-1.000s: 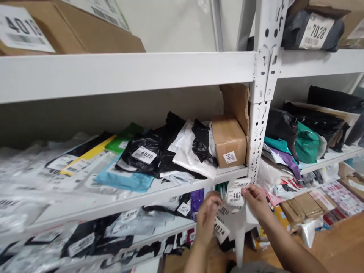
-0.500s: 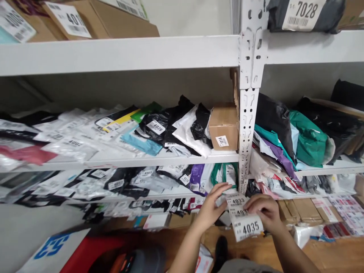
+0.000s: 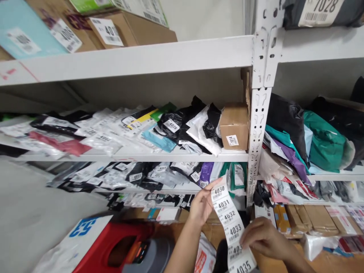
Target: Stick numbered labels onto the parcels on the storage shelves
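Six labels (image 3: 235,229), the top reading 4030 and the bottom 4035, run down one paper strip (image 3: 220,208), which hangs before the white shelving (image 3: 184,156), below a small brown box (image 3: 234,123). Left hand (image 3: 201,206) narrow, pinching the strip's upper end. Right hand (image 3: 262,237) lower, gripping the right edge, partly covering the label above 4035.

label strip (image 3: 229,217): white, black-printed | carton (image 3: 234,125): brown | pouch (image 3: 206,171): purple | shelf beam (image 3: 142,60): white

The label strip (image 3: 231,220) is matt paper, parcel 4028 (image 3: 175,118) glossy plastic, the carton (image 3: 234,127) matt cardboard
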The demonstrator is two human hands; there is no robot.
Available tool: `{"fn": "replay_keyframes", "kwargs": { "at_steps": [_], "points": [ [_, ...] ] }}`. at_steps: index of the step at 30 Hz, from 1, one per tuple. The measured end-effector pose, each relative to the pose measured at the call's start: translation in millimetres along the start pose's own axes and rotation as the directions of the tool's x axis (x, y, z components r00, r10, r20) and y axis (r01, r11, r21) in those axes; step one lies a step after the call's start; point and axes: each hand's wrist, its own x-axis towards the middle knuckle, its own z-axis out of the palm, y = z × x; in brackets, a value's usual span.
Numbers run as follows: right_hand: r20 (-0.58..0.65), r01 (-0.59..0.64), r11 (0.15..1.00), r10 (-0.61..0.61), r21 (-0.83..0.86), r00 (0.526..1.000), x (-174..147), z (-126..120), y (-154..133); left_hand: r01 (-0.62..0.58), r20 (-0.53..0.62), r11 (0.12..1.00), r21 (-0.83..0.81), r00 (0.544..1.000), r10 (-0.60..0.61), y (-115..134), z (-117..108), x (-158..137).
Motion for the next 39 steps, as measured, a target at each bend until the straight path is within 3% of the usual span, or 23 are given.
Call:
{"fn": "replay_keyframes", "kwargs": {
  "at_steps": [2,4,6,8,10,13,17,19,21,24,27,28,30,32,34,36,39],
  "points": [
    [0.038,-0.038,0.999,0.039,-0.014,0.999,7,6,10,-0.063,-0.031,0.998,-0.02,0.998,0.062,10,1,-5],
    [-0.01,-0.031,0.999,0.031,-0.03,0.999,20,10,17,-0.188,-0.076,0.978,0.088,0.978,0.195,17,2,-8],
    [-0.208,-0.025,0.996,0.007,-0.083,0.978,39,12,20,-0.294,-0.046,0.935,0.198,0.95,0.309,24,1,-10],
    [-0.421,-0.073,0.985,0.0,-0.157,0.907,66,15,21,-0.352,0.03,0.889,0.293,0.933,0.36,33,-2,-10],
    [-0.503,-0.115,0.969,-0.011,-0.218,0.864,97,19,19,-0.406,0.11,0.813,0.418,0.91,0.399,44,-7,-9],
    [-0.484,-0.044,0.967,-0.085,-0.249,0.871,138,24,20,-0.449,0.23,0.697,0.56,0.892,0.389,65,-20,-4],
    [-0.578,-0.025,0.981,-0.093,-0.193,0.811,167,28,25,-0.446,0.317,0.593,0.67,0.895,0.316,89,-43,11],
    [-0.609,-0.024,0.986,-0.084,-0.166,0.788,175,30,27,-0.521,0.368,0.461,0.719,0.847,0.384,96,-52,19],
    [-0.642,-0.003,0.992,-0.08,-0.128,0.763,181,32,29,-0.625,0.462,0.296,0.722,0.755,0.465,102,-56,24],
    [-0.677,0.06,0.998,-0.041,0.003,0.735,189,35,33,-0.739,0.642,0.129,0.661,0.646,0.413,124,-60,28],
    [-0.668,0.107,0.973,0.058,0.204,0.742,196,39,40,-0.771,0.719,0.04,0.636,0.61,0.332,172,-64,41],
    [-0.663,0.102,0.958,0.108,0.27,0.74,198,41,42,-0.753,0.709,-0.027,0.658,0.607,0.359,192,-64,49],
    [-0.655,0.07,0.924,0.211,0.376,0.726,202,43,46,-0.647,0.681,-0.25,0.721,0.592,0.432,233,-60,74],
    [-0.634,0.046,0.889,0.288,0.456,0.718,209,45,46,-0.584,0.728,-0.454,0.673,0.633,0.264,266,-48,105],
    [-0.604,0.051,0.859,0.315,0.51,0.732,219,47,42,-0.638,0.772,-0.555,0.534,0.636,0.013,285,-30,135],
    [-0.567,0.053,0.84,0.316,0.539,0.761,232,48,37,-0.731,0.799,-0.567,0.379,0.567,-0.198,293,-10,155],
    [-0.516,0.013,0.829,0.335,0.559,0.788,257,51,28,-0.812,0.807,-0.54,0.223,0.464,-0.365,294,17,168]
  ]
}}
